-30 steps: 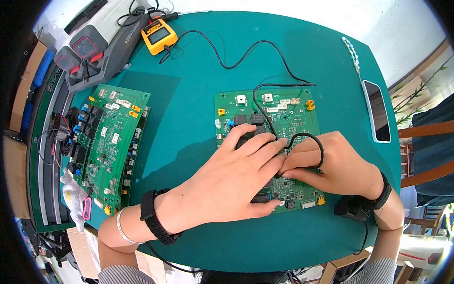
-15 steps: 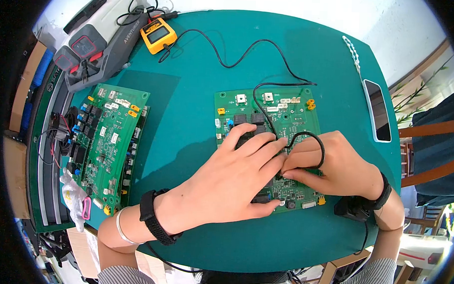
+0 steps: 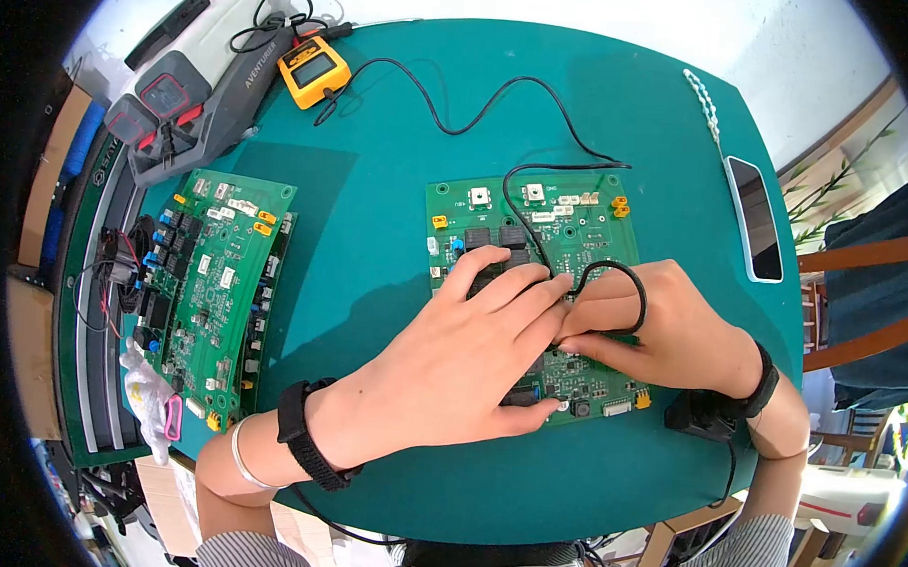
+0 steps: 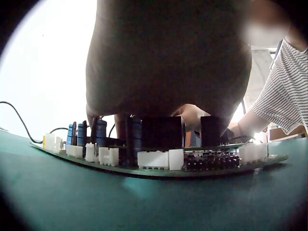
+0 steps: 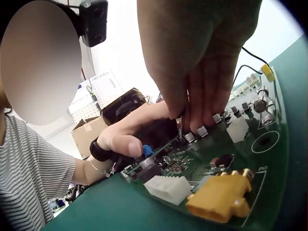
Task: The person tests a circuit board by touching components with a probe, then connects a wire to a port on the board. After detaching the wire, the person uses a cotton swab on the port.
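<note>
A green circuit board (image 3: 586, 228) lies flat on the table, with black relays, white connectors and yellow connectors on it. Spread across its left half, my left hand (image 3: 462, 354) rests with fingertips on the board's parts. At the board's middle, my right hand (image 3: 663, 326) pinches the end of a black cable (image 3: 642, 295), which loops over its fingers. In the right wrist view, the thumb and fingers meet close over small parts on the board; the tip they hold is mostly hidden. The left wrist view shows white connectors (image 4: 154, 159) along the board's edge below the hand.
The cable runs back to a yellow handheld meter (image 3: 313, 71) near a grey-and-white machine (image 3: 216, 85). More green boards (image 3: 229, 286) are stacked at the left. A phone (image 3: 754, 222) lies at the right, and a small black camera (image 3: 699, 414) is strapped at the right wrist.
</note>
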{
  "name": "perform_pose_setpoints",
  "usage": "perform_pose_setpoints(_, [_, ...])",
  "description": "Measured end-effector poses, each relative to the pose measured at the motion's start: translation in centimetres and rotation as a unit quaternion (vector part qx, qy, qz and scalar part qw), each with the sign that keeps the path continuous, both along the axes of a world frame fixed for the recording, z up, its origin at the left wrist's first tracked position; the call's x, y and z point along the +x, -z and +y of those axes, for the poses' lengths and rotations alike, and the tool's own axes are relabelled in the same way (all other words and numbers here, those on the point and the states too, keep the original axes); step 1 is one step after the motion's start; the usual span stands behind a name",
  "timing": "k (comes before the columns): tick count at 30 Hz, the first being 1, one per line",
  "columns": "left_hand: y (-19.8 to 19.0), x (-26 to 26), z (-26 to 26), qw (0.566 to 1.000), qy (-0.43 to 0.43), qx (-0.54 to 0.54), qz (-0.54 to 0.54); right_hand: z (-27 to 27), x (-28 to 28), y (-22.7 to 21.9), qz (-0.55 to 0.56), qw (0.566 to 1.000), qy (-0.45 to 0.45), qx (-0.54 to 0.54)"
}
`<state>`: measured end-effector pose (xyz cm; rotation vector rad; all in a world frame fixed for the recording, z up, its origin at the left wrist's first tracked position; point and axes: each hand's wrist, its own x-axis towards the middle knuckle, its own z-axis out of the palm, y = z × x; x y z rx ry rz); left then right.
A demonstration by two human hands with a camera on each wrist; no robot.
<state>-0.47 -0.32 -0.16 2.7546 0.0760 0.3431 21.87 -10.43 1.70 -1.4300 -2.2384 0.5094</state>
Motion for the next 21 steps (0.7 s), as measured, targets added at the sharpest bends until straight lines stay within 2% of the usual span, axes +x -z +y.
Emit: perform_pose_setpoints(21, [-0.04, 0.03, -0.05, 1.0, -0.001, -0.001, -0.002, 0.01, -0.31, 0.02, 0.011, 1.0, 0.006, 0.009])
